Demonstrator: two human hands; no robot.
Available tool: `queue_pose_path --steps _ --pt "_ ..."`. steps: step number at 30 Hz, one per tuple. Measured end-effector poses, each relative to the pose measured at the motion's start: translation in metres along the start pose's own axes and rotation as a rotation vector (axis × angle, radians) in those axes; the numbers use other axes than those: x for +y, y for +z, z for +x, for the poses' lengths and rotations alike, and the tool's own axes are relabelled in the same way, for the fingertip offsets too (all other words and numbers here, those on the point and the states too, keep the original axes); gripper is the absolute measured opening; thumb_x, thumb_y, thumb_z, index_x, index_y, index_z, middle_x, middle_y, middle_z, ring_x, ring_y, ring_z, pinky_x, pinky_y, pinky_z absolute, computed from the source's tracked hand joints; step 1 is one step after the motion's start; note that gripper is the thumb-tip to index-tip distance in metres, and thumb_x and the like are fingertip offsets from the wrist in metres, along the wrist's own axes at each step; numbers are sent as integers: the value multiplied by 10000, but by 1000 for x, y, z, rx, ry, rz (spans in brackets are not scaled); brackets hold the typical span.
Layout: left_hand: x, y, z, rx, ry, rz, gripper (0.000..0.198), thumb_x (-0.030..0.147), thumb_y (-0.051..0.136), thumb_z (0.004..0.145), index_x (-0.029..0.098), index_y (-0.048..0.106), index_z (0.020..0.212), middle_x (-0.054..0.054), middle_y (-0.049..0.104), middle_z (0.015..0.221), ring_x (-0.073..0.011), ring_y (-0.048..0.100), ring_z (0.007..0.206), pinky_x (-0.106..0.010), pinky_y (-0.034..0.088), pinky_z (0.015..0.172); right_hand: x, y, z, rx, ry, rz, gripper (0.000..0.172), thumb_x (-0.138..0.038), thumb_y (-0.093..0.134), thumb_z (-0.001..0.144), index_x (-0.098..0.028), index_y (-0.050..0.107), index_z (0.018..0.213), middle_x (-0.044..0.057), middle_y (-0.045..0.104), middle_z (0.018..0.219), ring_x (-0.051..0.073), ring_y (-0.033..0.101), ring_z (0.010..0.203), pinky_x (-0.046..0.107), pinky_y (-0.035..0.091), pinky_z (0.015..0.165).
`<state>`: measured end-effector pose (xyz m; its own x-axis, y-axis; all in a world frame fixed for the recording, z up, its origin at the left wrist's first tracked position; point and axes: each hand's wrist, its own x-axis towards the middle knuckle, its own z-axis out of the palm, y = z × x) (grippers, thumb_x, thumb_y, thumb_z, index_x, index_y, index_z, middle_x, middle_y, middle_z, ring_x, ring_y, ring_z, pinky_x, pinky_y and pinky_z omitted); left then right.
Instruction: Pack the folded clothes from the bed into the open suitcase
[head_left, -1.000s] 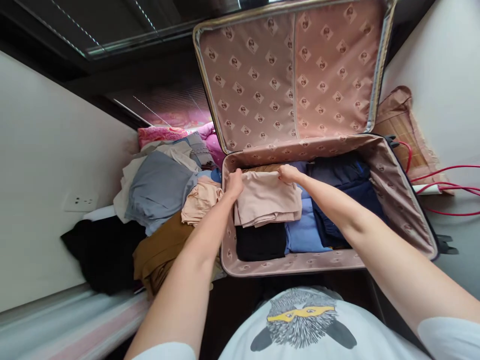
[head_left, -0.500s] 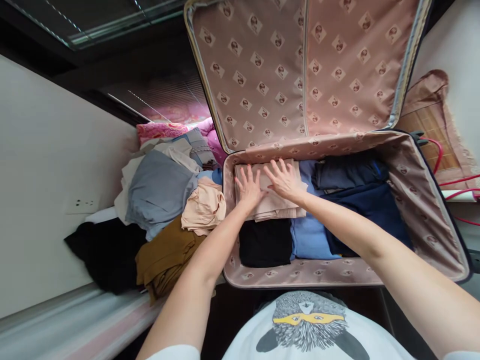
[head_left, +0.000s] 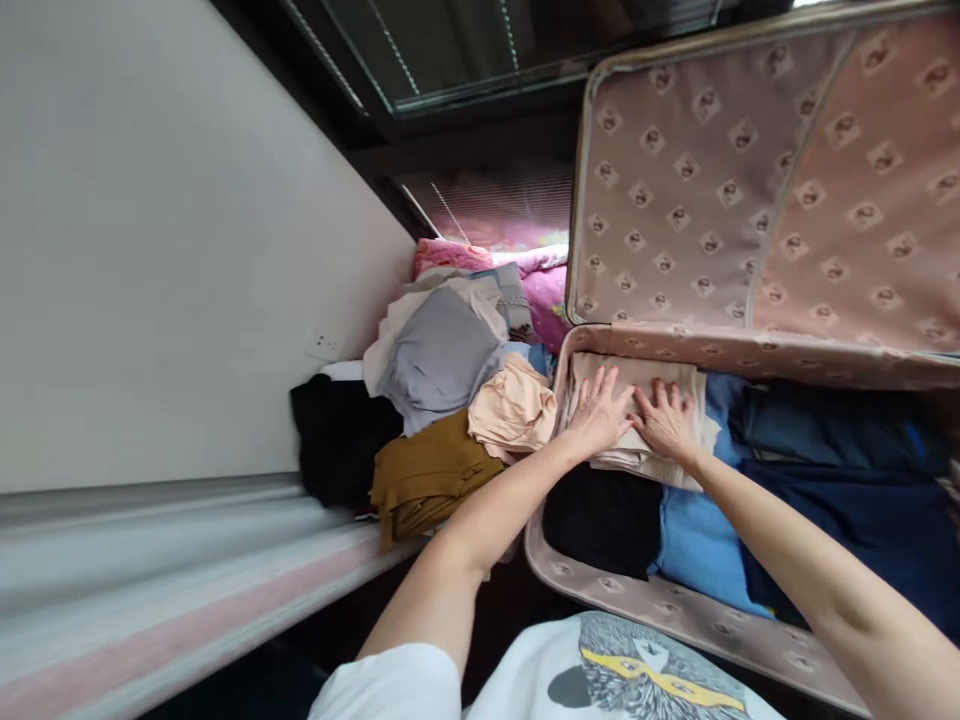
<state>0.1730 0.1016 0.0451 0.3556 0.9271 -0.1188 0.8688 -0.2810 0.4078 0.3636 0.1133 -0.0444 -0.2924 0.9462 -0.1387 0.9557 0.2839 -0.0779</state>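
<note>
My left hand (head_left: pixel 598 412) lies flat, fingers spread, on a folded beige garment (head_left: pixel 626 372) in the back left corner of the open suitcase (head_left: pixel 559 575). Beside it my right hand (head_left: pixel 666 418) presses on the same garment, its fingers also stretched out. In front of the beige cloth sits a folded black garment (head_left: pixel 600 522). A blue garment (head_left: pixel 694 535) lies to the right of the black one. Further right are dark navy clothes (head_left: pixel 847 530), with a dark grey-blue folded piece (head_left: pixel 832 425) behind them.
Left of the suitcase is a heap of clothes: a grey garment (head_left: pixel 442 350), a peach one (head_left: pixel 514 405), a brown one (head_left: pixel 431 475) and a black one (head_left: pixel 337 435). The suitcase lid (head_left: pixel 675 180) stands raised at the back. A white wall (head_left: pixel 165 250) bounds the left side.
The view has swung left, so the suitcase appears further right. Both hands stay spread on the beige garment, the right hand now lower on it and nearer its front edge.
</note>
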Motion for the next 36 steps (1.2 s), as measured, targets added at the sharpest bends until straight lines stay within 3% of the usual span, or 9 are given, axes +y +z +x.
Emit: queue_pose_path --steps 3,6,9,12,14,17,24,32,36 --pt "-53 -65 -45 393 42 -86 437 350 576 984 239 603 1405 -140 452 1584 -283 407 1495 -501 353 1237 -15 -26 -1 71 1 57 581 -430 428 1004 -175 493 1523 255 459 1538 424 399 1400 599 411 1014" --pt "-153 -128 -86 554 -250 -41 415 292 546 982 176 604 1376 -170 551 1462 -281 511 1398 -474 404 1202 -47 -63 4 177 -46 166 569 -384 433 986 -162 488 1507 230 529 1467 392 499 1267 551 475 939" --pt "-248 -163 -116 382 -621 84 642 340 667 911 86 501 1477 -248 510 1487 -359 484 1408 -503 399 1185 -95 -99 10 243 -128 251 531 -366 433 980 -159 530 1459 207 553 1441 370 533 1214 519 492 939" --pt "-298 -159 -132 109 -708 170 907 435 759 835 156 359 1600 -226 307 1658 -421 308 1518 -561 338 1203 -148 -123 19 240 -244 323 483 -328 406 987 -172 574 1412 188 589 1389 343 533 1242 484 476 1019" --pt "-308 -144 -137 12 -686 198 953 508 727 853 219 282 1646 -186 148 1728 -444 166 1568 -601 268 1221 -182 -132 31 203 -313 357 480 -280 396 982 -184 575 1417 179 616 1346 330 540 1247 470 459 1061" --pt "-309 -120 -141 23 -669 208 872 582 562 944 258 210 1672 -150 31 1754 -439 61 1592 -623 181 1238 -228 -136 63 117 -360 350 488 -233 426 960 -165 569 1422 179 634 1309 320 562 1224 458 457 1066" --pt "-313 -106 -155 82 -644 180 776 567 424 1000 241 219 1674 -126 39 1758 -397 33 1606 -571 151 1265 -313 -133 151 -154 -258 238 506 -290 543 975 -145 523 1459 179 606 1365 260 573 1257 319 448 1025" --pt "-317 -96 -161 85 -651 127 786 553 440 995 255 195 1679 -101 10 1762 -391 12 1608 -570 146 1271 -349 -115 187 -169 -69 181 695 -491 586 982 6 445 1447 286 559 1382 344 501 1319 392 398 1022" --pt "-321 -93 -160 90 -650 97 810 577 456 984 263 189 1681 -95 -7 1763 -400 1 1607 -585 131 1270 -362 -124 187 -228 -98 172 488 -404 512 1031 9 568 1284 237 673 1170 299 600 1178 416 382 1023"
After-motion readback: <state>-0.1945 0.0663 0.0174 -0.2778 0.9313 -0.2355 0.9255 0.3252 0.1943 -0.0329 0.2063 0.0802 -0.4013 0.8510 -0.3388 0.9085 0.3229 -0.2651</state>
